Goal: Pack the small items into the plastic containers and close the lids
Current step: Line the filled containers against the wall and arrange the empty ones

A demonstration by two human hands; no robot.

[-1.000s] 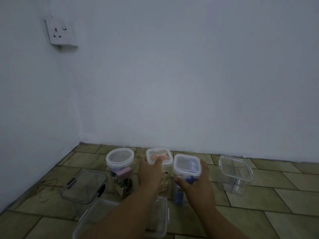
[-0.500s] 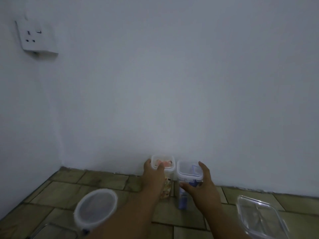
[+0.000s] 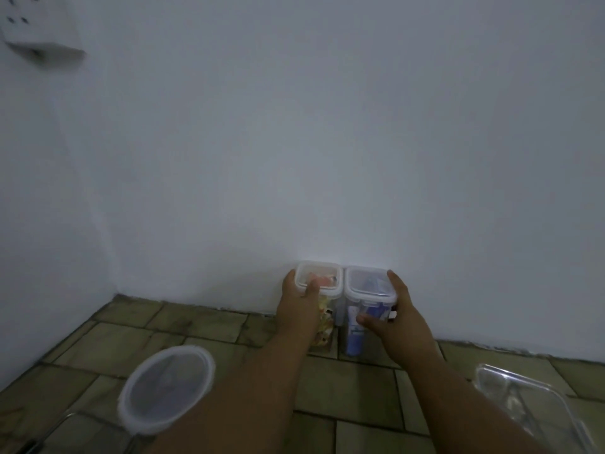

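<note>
Two tall clear containers with white clip lids stand side by side against the white wall. The left container holds orange and yellow items; my left hand grips its side, thumb on the lid. The right container holds blue items; my right hand wraps around its side and front. Both lids sit on top. A round container with a white lid stands nearer, at lower left.
A clear rectangular container sits at lower right on the tiled floor. A wall socket is mounted high on the left. The room corner lies to the left of the containers.
Both hands have carried the two tall containers forward, away from the group, up to the wall. The view has moved forward with them.
</note>
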